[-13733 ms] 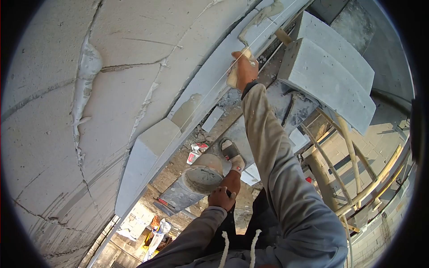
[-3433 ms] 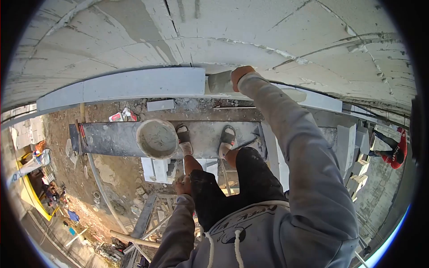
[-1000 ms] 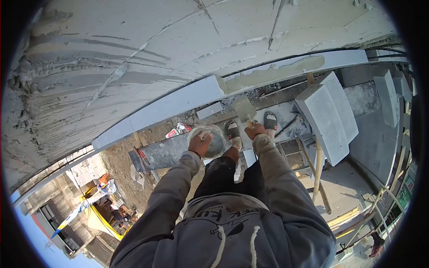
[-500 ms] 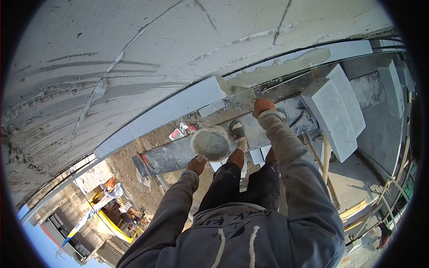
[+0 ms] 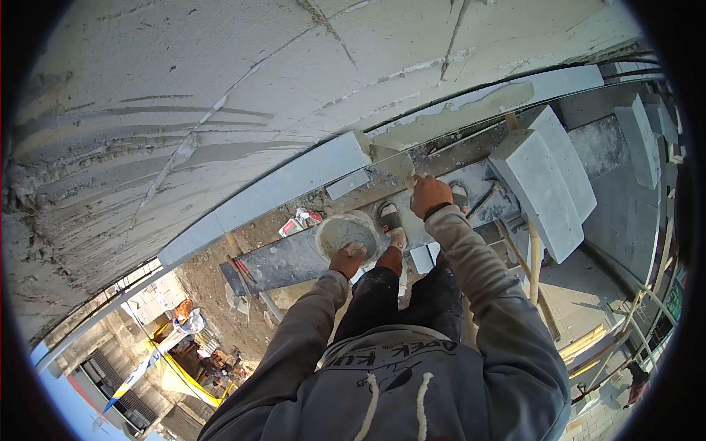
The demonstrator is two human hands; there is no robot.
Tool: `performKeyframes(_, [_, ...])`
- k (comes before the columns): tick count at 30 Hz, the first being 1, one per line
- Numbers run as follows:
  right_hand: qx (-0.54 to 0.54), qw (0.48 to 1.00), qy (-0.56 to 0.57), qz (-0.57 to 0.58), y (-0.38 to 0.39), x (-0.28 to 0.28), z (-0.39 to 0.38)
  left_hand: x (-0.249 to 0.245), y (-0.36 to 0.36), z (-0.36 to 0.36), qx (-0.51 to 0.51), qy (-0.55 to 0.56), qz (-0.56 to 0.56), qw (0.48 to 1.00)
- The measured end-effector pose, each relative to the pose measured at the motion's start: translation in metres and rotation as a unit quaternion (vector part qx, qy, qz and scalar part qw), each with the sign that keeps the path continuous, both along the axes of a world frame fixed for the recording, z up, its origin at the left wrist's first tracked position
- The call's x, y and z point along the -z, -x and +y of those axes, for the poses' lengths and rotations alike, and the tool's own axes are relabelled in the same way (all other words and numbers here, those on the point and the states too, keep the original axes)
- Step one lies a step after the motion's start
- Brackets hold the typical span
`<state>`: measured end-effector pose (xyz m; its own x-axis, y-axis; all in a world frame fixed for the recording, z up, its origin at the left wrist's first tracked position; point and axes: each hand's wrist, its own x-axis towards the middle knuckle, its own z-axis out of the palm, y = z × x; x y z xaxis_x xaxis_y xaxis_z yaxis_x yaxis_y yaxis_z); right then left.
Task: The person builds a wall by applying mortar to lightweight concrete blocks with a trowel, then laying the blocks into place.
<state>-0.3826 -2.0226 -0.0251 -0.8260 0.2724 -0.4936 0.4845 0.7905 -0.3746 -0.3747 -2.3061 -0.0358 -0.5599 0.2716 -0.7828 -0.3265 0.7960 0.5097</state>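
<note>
My right hand [image 5: 429, 194] is closed around the handle end of a flat trowel [image 5: 395, 166], whose blade lies close to the mortar-covered edge of the block course [image 5: 294, 176]. Below and to the left, my left hand [image 5: 348, 259] is at the near rim of a round bucket [image 5: 323, 237] of wet grey mortar [image 5: 347, 231]. Its fingers are closed and point into the bucket; what they hold, if anything, is too small to make out. Wet mortar [image 5: 471, 110] coats the block course further right.
A plank [image 5: 276, 262] bears the bucket and red-handled tools [image 5: 244, 270]. Pale blocks [image 5: 544, 195] are stacked at the right, near a hammer [image 5: 482, 198]. My sandalled feet [image 5: 390, 218] stand on the planks. Ground lies far below at the lower left.
My left hand has moved right, from the bucket's lower left side to its near rim. My right hand has shifted slightly down with the trowel. The view has tilted a little.
</note>
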Motion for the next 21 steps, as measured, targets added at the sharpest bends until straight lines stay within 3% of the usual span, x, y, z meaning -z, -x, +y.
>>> performKeyframes(7, [-0.006,0.999,0.026,0.037,-0.030,0.008,0.027,-0.005,0.006,-0.012,0.039,0.093,-0.006,0.995])
performKeyframes(10, [0.003,0.997,0.076,-0.010,-0.050,0.021,0.039,0.004,0.003,-0.018,0.050,0.093,-0.002,0.994])
performKeyframes(12, [0.070,0.980,0.185,0.006,-0.071,0.047,0.040,0.006,0.003,-0.014,0.054,0.094,-0.012,0.994])
performKeyframes(13, [0.077,0.980,0.183,0.007,-0.086,0.062,0.036,0.006,0.004,-0.010,0.054,0.098,-0.022,0.994])
performKeyframes(15, [0.242,0.941,0.236,-0.027,-0.114,0.089,0.032,0.013,0.006,0.006,0.069,0.084,-0.016,0.994])
performKeyframes(17, [0.284,0.929,0.236,-0.019,-0.132,0.108,0.031,0.015,0.004,0.016,0.079,0.075,-0.019,0.994])
performKeyframes(19, [0.392,0.873,0.279,-0.085,-0.129,0.102,0.041,0.015,0.007,0.032,0.068,0.050,-0.029,0.996])
performKeyframes(21, [0.451,0.840,0.295,-0.058,-0.128,0.091,0.053,0.022,0.005,0.037,0.096,0.051,-0.020,0.994])
